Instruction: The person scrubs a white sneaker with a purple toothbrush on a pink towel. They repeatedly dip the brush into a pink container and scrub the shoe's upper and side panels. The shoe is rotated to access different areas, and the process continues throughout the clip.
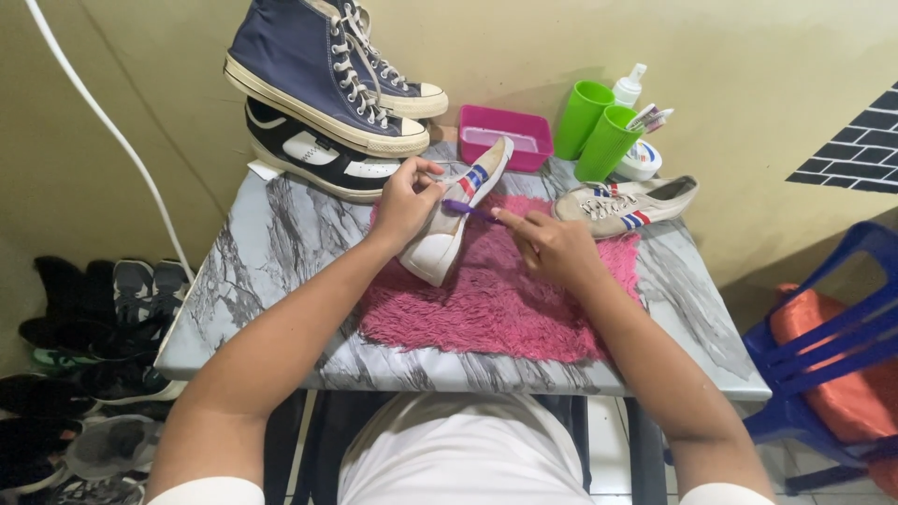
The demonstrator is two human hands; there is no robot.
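Left hand: my left hand [404, 201] was clamped around the upper of a white canvas sneaker with red and blue side stripes [458, 213], holding it tilted, toe near, over the mat.
Right hand: my right hand [547, 245] was closed on a purple-handled brush [465, 209], whose far end touched the sneaker's side.
Surface: I saw a pink shaggy mat [496, 299] on a grey marble-pattern table [271, 252].
Right side: a matching sneaker [622, 206] lay at the mat's far right.
Far edge: a pink plastic tray [505, 131], two green cups [594, 126] and stacked navy high-top shoes [323, 70].
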